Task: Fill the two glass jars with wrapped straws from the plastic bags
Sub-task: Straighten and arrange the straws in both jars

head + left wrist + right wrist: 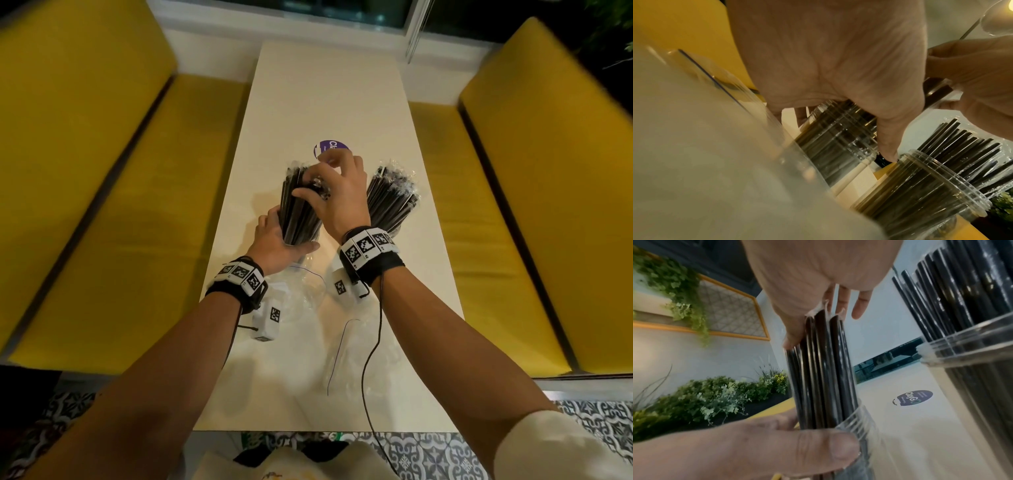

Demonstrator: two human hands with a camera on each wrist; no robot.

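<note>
Two clear glass jars stand side by side mid-table, both packed with black wrapped straws. My left hand (274,240) grips the left jar (838,142) around its mouth, thumb on the rim (859,420). My right hand (337,195) lies over the tops of that jar's straws (294,209), with fingers and thumb curled round the bundle (818,361). The right jar (390,205) stands free just right of my right hand, its straws fanning out at the top (972,154).
Crumpled clear plastic bags (301,301) lie on the white table (325,96) between my wrists and the near edge. A purple round sticker (330,147) lies behind the jars. Yellow benches (120,205) flank the table on both sides.
</note>
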